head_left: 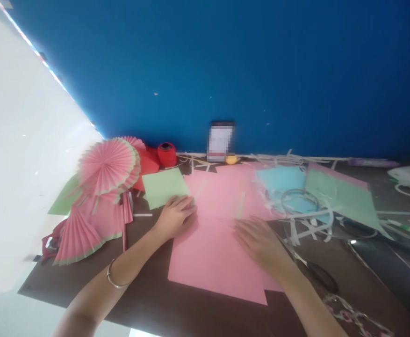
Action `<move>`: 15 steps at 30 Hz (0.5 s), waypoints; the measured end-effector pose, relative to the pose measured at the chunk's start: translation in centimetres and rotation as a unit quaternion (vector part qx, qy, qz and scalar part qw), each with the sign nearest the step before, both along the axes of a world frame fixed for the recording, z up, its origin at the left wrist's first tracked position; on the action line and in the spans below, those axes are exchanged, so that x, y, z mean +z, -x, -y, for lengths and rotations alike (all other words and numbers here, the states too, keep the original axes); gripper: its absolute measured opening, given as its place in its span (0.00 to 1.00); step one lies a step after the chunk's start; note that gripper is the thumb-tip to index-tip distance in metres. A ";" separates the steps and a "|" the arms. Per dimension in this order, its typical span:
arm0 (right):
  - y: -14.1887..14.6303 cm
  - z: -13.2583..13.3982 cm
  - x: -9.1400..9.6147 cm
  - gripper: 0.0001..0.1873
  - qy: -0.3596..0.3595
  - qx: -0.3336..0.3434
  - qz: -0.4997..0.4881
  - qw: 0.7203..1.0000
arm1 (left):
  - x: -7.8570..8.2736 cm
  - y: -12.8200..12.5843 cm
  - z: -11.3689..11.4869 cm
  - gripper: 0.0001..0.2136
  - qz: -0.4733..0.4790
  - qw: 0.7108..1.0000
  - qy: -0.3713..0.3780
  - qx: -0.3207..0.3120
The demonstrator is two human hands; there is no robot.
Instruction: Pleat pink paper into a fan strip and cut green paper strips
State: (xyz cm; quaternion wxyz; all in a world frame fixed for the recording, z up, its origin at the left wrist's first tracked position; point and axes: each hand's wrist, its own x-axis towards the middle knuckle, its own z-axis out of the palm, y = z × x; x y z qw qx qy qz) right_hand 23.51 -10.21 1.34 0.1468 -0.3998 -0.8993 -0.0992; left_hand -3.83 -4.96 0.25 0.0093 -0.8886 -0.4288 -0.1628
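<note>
A pink sheet of paper [213, 262] lies on the dark table [148, 299] in front of me. My left hand [174, 216] rests at its top left corner, fingers curled and pressed down on the paper's edge, next to a light green sheet [162, 187]. My right hand [259, 241] lies flat and open on the right side of the pink sheet, blurred by motion. A thin bangle [115, 280] circles my left wrist.
Folded pink paper fans [106, 166] pile up at the left. A red tape roll [167, 154] stands by the blue wall [226, 70]. Blue paper [282, 180], another green sheet [341, 196], white paper strips [310, 224] and scissors [317, 274] lie right.
</note>
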 end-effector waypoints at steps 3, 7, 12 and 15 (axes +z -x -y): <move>0.1 0.1 0.0 0.17 -0.024 0.003 0.034 0.999 | -0.1 0.1 -0.2 0.12 0.003 1.000 -0.003 0.000; -0.1 0.2 -0.4 0.20 -0.035 0.010 0.024 0.999 | -0.1 0.3 -0.6 0.11 0.002 1.000 -0.020 -0.014; -0.2 -0.3 -0.8 0.15 -0.009 -0.004 -0.046 0.999 | -0.1 0.6 -1.1 0.10 0.016 0.998 -0.022 -0.061; -0.1 -0.3 0.3 0.11 0.072 -0.068 -0.166 0.981 | 0.7 0.5 -1.0 0.11 0.080 0.993 0.020 -0.088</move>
